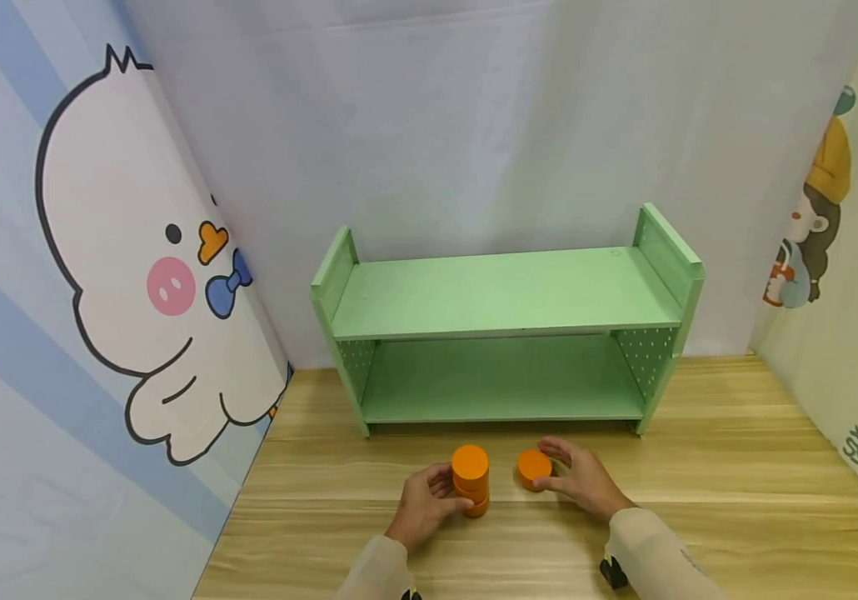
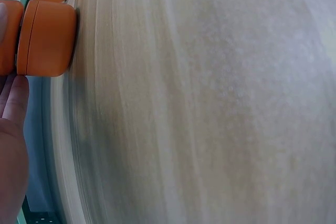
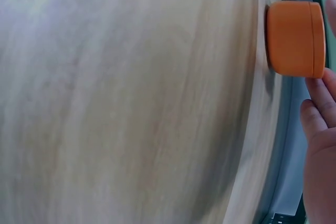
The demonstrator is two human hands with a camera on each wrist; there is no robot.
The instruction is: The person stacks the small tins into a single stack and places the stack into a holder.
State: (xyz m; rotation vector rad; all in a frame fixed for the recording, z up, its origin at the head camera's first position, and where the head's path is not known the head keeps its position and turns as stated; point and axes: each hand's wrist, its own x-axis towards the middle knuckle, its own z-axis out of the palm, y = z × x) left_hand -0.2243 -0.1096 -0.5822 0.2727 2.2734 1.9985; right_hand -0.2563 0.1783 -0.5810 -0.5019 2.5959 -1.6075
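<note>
Orange round containers form a stack [image 1: 470,468] on the wooden table, in front of the shelf. My left hand [image 1: 423,507] holds the stack from the left, thumb on its near side and fingers behind. In the left wrist view, its hand [image 2: 11,156] has fingertips at the seam between the bottom container [image 2: 48,38] and the one above [image 2: 9,35]. To the right, a single orange container [image 1: 534,468] lies flat on the table. The thumb and fingers of my right hand [image 1: 582,479] span it; fingertips touch its edge [image 3: 295,39] in the right wrist view.
A light green two-tier shelf [image 1: 504,292] stands behind the containers on the wooden table [image 1: 736,467]. Cloth walls surround the table: a white bird figure [image 1: 122,208] on the left one, a small figure with a yellow hat [image 1: 807,233] on the right one.
</note>
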